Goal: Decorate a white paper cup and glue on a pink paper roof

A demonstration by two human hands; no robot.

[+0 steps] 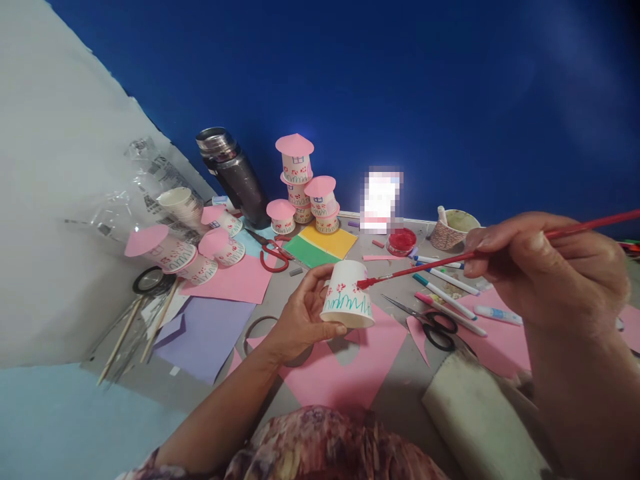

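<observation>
My left hand (300,320) is wrapped round a white paper cup (346,283), turned rim down and slightly tilted above the table. Green wavy strokes run along the cup near its rim, with red dabs above them. In my right hand (555,273) is a thin red paintbrush (435,263), pinched between thumb and fingers. Its red-coated bristles meet the side of the cup, or very nearly so. Behind the cup stands a small round pot of red paint (401,240).
Cups with pink cone roofs (295,157) are stacked at the back, beside a dark flask (233,173). Black-handled scissors (425,321), several markers (445,297) and pink paper (345,373) lie nearby. Red-handled scissors (274,255) rest further left. A glowing, blurred screen (381,199) leans at the wall.
</observation>
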